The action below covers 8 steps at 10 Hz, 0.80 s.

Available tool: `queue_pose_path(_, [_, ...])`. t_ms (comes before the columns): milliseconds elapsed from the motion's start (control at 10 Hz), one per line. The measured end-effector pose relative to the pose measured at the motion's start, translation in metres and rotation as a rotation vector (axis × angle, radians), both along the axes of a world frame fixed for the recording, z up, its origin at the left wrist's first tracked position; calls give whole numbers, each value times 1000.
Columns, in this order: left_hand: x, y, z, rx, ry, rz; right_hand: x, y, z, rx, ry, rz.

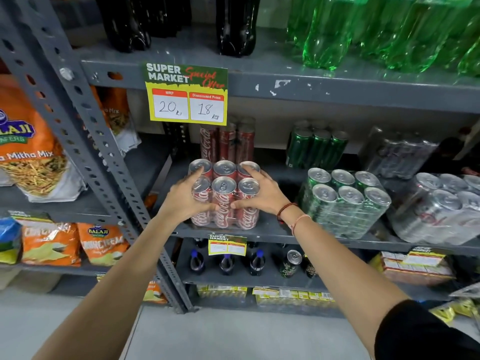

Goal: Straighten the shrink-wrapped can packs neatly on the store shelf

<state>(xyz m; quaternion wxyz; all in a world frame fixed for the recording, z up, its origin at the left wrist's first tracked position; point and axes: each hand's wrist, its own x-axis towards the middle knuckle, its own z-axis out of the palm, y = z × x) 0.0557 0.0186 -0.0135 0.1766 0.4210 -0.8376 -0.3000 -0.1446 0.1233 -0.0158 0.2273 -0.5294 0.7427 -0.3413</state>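
A shrink-wrapped pack of red cola cans (224,197) stands at the front of the grey middle shelf (272,236). My left hand (185,197) grips its left side, thumb across the front. My right hand (259,192) grips its right side, fingers over the can tops. Behind it stands a second red can pack (228,144). To the right sits a green can pack (342,201), turned at a slight angle, with another green pack (315,148) behind it. Farther right are a silver can pack (441,206) and a dark pack (397,152) at the back.
A perforated grey upright (85,131) runs down just left of the red pack. A yellow price tag (187,93) hangs from the shelf above, which holds dark and green bottles (337,29). Snack bags (28,146) fill the left bay. Small bottles (226,263) stand below.
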Motion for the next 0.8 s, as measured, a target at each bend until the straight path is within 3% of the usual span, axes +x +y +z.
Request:
queue_pose_path(700, [6, 16, 6, 54, -37, 43, 11, 10, 10, 52, -10, 23])
queue_pose_path(800, [1, 21, 14, -76, -120, 79, 21, 17, 16, -36, 28, -52])
